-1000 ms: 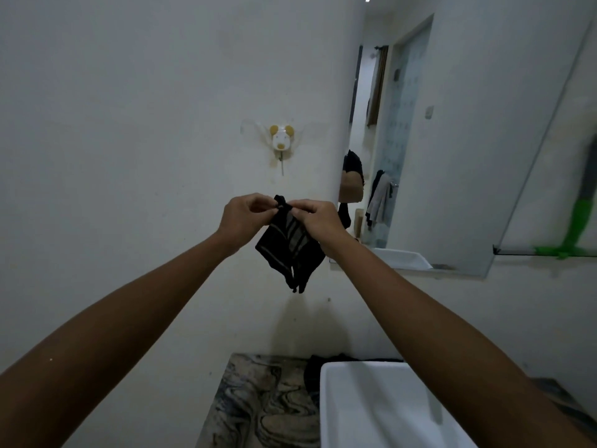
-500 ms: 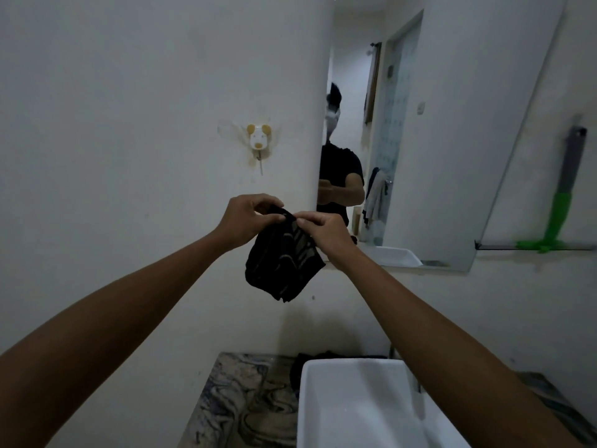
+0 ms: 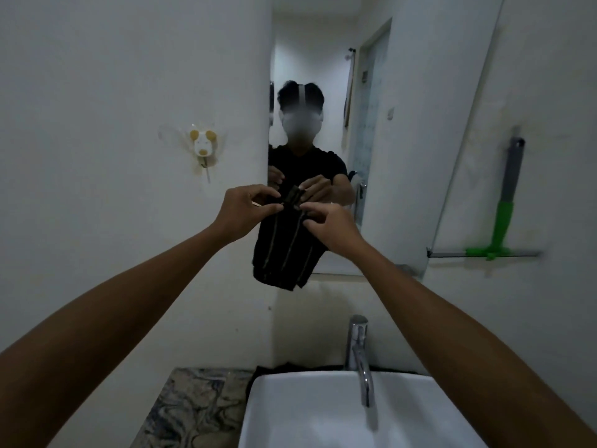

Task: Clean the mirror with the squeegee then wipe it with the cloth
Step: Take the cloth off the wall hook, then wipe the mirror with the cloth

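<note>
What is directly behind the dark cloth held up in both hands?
Behind the cloth is the mirror, showing the person's reflected hands just above it. The cloth covers the mirror's lower left corner and some wall.

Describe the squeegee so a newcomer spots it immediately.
Start at the mirror above the sink. On the wall right of its edge stands the squeegee, blade down. Its green-and-grey handle is the only bright colour there.
</note>
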